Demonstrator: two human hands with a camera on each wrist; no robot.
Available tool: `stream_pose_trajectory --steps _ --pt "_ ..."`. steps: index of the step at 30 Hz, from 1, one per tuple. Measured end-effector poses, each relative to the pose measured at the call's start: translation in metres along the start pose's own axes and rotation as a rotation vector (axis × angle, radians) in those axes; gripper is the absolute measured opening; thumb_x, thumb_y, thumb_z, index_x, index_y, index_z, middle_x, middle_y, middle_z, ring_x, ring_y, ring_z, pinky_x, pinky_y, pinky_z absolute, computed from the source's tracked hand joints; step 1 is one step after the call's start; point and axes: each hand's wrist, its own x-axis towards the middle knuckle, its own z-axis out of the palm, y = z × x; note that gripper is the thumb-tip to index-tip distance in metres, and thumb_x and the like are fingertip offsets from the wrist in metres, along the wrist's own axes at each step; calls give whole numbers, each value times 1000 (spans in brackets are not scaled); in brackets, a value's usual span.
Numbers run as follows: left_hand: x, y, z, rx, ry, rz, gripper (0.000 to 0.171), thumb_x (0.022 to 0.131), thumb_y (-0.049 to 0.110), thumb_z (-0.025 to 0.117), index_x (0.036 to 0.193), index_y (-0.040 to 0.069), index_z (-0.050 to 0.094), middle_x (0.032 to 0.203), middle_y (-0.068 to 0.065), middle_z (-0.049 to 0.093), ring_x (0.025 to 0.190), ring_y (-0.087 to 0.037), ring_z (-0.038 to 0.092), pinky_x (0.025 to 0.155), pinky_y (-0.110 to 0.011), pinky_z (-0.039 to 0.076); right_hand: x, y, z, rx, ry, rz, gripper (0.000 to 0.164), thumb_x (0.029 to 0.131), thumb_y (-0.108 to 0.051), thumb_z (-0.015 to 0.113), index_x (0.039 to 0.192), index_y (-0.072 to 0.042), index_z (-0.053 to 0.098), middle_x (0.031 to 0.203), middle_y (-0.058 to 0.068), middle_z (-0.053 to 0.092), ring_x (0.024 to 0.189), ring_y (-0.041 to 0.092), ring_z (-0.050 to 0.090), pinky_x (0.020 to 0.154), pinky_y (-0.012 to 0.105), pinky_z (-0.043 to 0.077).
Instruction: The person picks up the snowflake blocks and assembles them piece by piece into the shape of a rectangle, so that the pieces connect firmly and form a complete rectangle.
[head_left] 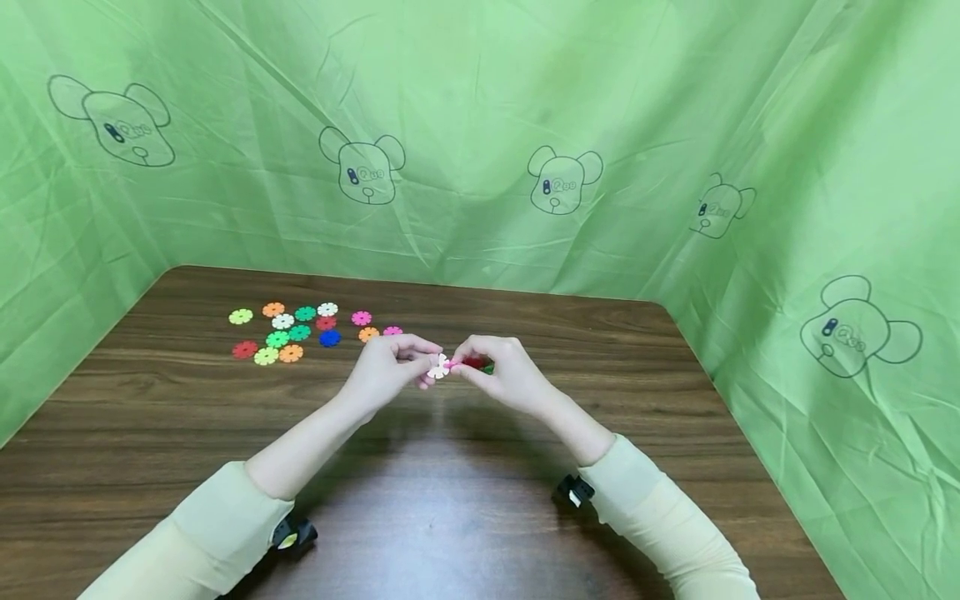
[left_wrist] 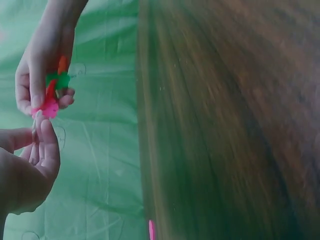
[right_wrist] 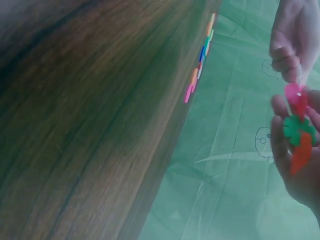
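My left hand (head_left: 384, 372) pinches a white notched plastic disc (head_left: 438, 368) between thumb and fingers, above the middle of the table. My right hand (head_left: 512, 375) grips a short chain of interlocked discs. In the right wrist view the chain runs from a pink disc (right_wrist: 292, 92) through a red one (right_wrist: 299, 107) and a green one (right_wrist: 294, 131) to an orange one (right_wrist: 301, 152). Both hands meet at fingertip distance, with the white disc's edge right at the pink disc. Right-hand fingers partly hide the chain in the head view.
Several loose notched discs lie flat at the back left of the wooden table (head_left: 187, 417), among them a blue disc (head_left: 329, 337), a red disc (head_left: 244, 349) and a pink disc (head_left: 362, 318). A green curtain (head_left: 465, 83) surrounds the table's back and sides.
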Motion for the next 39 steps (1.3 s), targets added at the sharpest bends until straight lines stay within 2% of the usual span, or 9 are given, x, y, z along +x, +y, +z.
stream_pose_trajectory --steps 5,9,12,16,19,23,27,32,39 --pt "6 -5 -8 90 -10 26 25 89 18 67 107 0 67 82 -14 70 70 -28 68 64 -33 58 0 -2 -1 -14 -22 81 4 84 -14 72 85 -13 68 74 -9 66 68 2 59 65 23 53" --pt "11 -8 -23 147 -6 38 27 89 20 67 108 2 67 88 -16 71 77 -31 69 67 -35 58 -3 -1 -3 -24 -8 124 4 83 -12 72 85 -13 68 72 -7 67 67 2 60 61 22 51" --pt "15 -8 -41 247 4 53 29 88 24 68 110 5 66 93 -13 71 80 -26 69 70 -35 57 -5 -1 -6 -22 -2 156 5 83 -12 72 85 -15 68 71 -6 67 65 3 60 57 22 50" --pt "15 -11 -71 453 49 99 32 88 36 67 111 13 67 97 -4 71 85 -17 66 73 -35 54 -10 1 -11 19 -6 224 6 84 -13 71 87 -17 67 68 -5 66 51 5 54 39 24 44" --pt "14 -17 -93 554 84 148 30 88 38 66 110 17 67 98 0 71 92 -17 64 76 -35 50 -13 4 -15 40 2 259 7 84 -13 71 88 -16 67 68 -4 66 44 7 50 31 25 37" --pt "12 -25 -120 643 80 172 31 88 39 66 111 18 66 100 -1 70 94 -20 63 77 -36 47 -15 8 -18 3 35 249 8 82 -12 73 86 -15 67 69 -6 67 52 5 56 40 23 42" --pt "8 -37 -144 721 30 169 35 87 38 67 114 15 65 105 -6 69 99 -26 63 80 -42 48 -17 13 -21 -56 61 231 8 82 -12 73 85 -15 67 70 -8 66 61 3 59 53 22 47" --pt "6 -54 -172 783 -41 180 35 86 29 70 114 10 65 113 -13 66 111 -34 56 91 -55 43 -18 14 -26 -93 59 209 7 82 -9 71 86 -13 67 75 -6 67 66 5 58 59 23 49" --pt "11 -76 -203 861 -129 238 35 79 11 76 112 2 67 109 -14 68 105 -34 60 87 -53 47 -17 14 -31 -120 40 181 7 83 -8 70 89 -11 66 75 -6 67 67 6 57 61 22 48"
